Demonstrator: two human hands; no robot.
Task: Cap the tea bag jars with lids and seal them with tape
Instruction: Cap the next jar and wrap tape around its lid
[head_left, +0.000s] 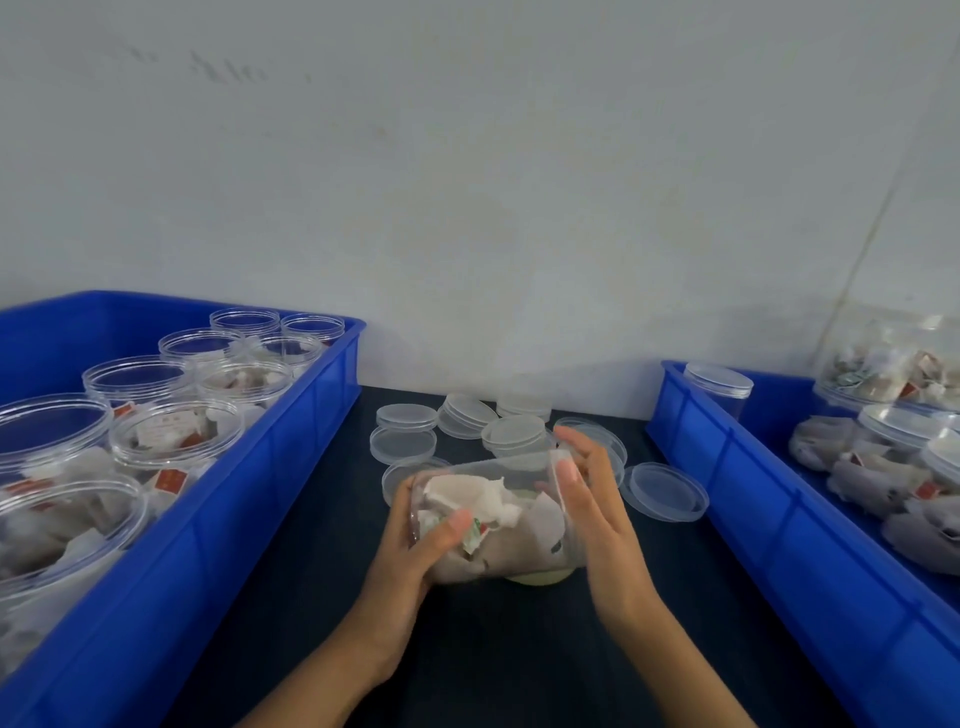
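Note:
A clear plastic tea bag jar (498, 514) lies on its side between my hands, just above the dark table, with its lid end to the right. My left hand (410, 551) grips the base end, thumb across the front wall. My right hand (597, 499) wraps round the lid end, thumb on the rim. A pale yellowish tape roll (540, 577) peeks out from under the jar. Several loose clear lids (405, 415) lie on the table behind the jar, and one more lid (667, 491) lies to its right.
A blue bin (270, 467) on the left holds several open jars of tea bags (174, 431). A second blue bin (779, 519) on the right holds capped jars (717, 384), some lying down. A grey wall stands close behind the table.

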